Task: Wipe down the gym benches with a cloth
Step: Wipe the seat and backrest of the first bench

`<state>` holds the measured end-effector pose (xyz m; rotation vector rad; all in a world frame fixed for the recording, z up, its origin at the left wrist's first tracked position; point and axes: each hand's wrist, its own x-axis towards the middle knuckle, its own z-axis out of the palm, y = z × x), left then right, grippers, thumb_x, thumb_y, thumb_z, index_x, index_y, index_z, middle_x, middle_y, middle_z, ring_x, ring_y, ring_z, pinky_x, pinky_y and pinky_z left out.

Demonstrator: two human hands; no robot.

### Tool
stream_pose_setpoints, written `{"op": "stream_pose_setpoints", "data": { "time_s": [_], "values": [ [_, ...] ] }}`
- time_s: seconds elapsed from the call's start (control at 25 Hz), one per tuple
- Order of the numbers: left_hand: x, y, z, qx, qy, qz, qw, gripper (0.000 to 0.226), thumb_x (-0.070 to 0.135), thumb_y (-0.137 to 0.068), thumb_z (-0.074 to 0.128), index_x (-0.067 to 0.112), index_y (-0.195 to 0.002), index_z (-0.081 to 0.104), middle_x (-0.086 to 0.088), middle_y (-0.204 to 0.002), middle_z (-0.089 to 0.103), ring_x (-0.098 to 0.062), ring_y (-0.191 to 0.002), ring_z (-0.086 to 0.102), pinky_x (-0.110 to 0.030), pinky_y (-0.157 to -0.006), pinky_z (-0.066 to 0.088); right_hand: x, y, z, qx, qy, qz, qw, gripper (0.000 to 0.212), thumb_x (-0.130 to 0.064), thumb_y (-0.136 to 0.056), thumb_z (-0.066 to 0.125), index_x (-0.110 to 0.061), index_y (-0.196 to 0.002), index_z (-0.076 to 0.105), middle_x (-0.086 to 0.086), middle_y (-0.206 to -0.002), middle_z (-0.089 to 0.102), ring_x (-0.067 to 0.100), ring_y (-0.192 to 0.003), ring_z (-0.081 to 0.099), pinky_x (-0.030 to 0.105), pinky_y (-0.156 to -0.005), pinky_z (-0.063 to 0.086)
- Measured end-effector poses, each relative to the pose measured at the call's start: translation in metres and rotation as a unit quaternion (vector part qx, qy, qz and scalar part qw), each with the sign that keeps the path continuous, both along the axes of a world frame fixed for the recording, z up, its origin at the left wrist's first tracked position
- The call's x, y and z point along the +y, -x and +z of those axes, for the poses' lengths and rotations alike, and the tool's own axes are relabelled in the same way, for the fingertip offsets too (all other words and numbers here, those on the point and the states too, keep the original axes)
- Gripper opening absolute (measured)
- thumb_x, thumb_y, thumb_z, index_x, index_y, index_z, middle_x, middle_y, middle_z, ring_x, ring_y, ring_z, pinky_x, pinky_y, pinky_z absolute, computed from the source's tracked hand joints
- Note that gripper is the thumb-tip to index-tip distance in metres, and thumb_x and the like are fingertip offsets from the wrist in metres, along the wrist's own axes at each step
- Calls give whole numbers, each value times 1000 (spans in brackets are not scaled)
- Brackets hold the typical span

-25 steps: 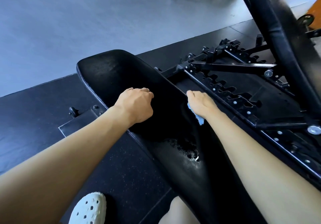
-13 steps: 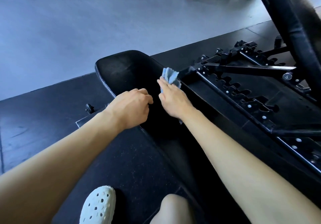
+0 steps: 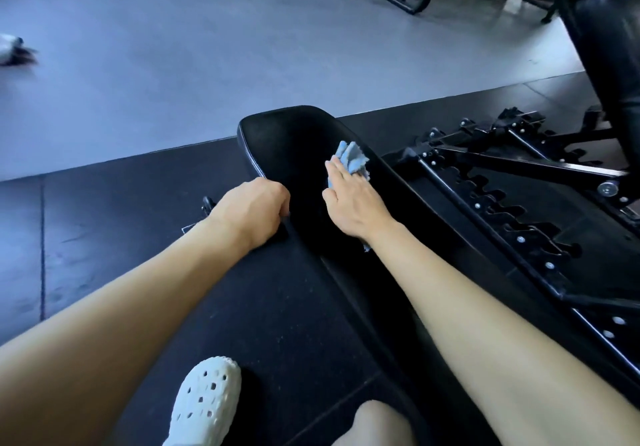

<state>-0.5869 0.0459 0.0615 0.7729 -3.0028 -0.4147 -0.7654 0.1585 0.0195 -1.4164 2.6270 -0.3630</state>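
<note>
moved: right hand (image 3: 353, 199), a second ago at the right edge of the bench (image 3: 294, 140), now lies on its top; cloth (image 3: 351, 160), then under the palm, now shows ahead of the fingers.
right hand: fingers straight and together, pressing the cloth flat on the bench; nothing clasped.
cloth: light blue, crumpled, on the bench top near its rounded far end; most of it juts past the fingertips, a small corner peeks out by the wrist.
left hand (image 3: 254, 208): fingers curled over the bench's left edge, gripping it, just beside the right hand.
bench: black, padded, running from lower right to its far end at centre.
frame (image 3: 502, 203): black metal, notched and bolted, right of the bench.
shoe (image 3: 207, 400): white, perforated, on the dark mat (image 3: 104, 237) below the left forearm.
floor (image 3: 173, 47): grey, beyond the mat.
</note>
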Motion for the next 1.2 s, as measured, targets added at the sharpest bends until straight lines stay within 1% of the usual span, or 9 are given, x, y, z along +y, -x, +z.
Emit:
{"op": "stream_pose_setpoints", "data": {
  "time_s": [0.2,0.4,0.56,0.68,0.8,0.88,0.96,1.08,1.2],
  "values": [
    [-9,-22,12,-52,40,73,995,16,34,-91,59,21,-81,61,-1,-80,58,-30,-75,54,-33,-67,41,46,-55,7,-1,7,222,975,56,-16,-95,43,-16,-151,38,-2,-163,30,29,-137,41,43,-117,32],
    [-2,-35,13,-68,43,97,992,24,44,-94,54,22,-87,63,1,-81,56,-28,-75,53,-32,-68,42,8,-54,3,41,-11,193,980,55,-22,-97,40,-15,-151,40,1,-164,30,30,-140,40,42,-117,33],
    [-3,-41,9,-75,49,106,990,24,44,-97,49,23,-86,55,2,-85,55,-26,-77,51,-33,-70,41,-33,-65,-2,160,-72,228,958,60,-32,-95,23,-10,-141,53,8,-159,40,39,-127,50,47,-113,37],
    [-6,-41,11,-74,44,111,990,17,36,-94,51,25,-82,50,4,-84,53,-26,-78,52,-33,-69,40,-5,-74,2,227,-91,335,910,38,-30,-96,42,-18,-111,74,0,-121,70,29,-117,55,39,-114,31],
    [-9,-44,13,-84,46,107,990,27,33,-93,53,22,-70,46,3,-76,51,-27,-76,52,-33,-69,41,34,-91,6,293,-225,423,827,41,-35,-94,39,-24,-76,73,-4,-78,72,22,-87,60,38,-111,31],
    [-9,-47,13,-89,40,101,990,31,35,-95,53,22,-68,43,5,-71,46,-28,-77,52,-34,-70,41,27,-97,-1,341,-305,420,784,38,-34,-96,38,-27,-85,74,-6,-85,73,21,-92,63,39,-118,24],
    [-7,-49,10,-93,42,95,990,29,32,-96,52,22,-70,44,5,-71,45,-27,-76,53,-33,-69,41,-3,-101,-11,372,-340,377,777,32,-31,-98,43,-28,-100,75,-8,-106,73,21,-115,62,43,-127,8],
    [1,-52,5,-98,51,87,990,25,25,-94,50,21,-70,44,4,-72,48,-23,-70,53,-33,-66,41,-35,-111,-20,415,-430,298,744,29,-19,-96,52,-23,-118,71,-3,-138,62,22,-141,40,49,-124,-9],
    [5,-54,7,-93,48,76,992,29,26,-95,50,22,-68,42,4,-72,47,-24,-72,52,-34,-67,41,-9,-120,-11,444,-435,330,711,27,-19,-99,45,-21,-107,71,-4,-125,67,24,-128,50,55,-125,-8]
  ]
}}
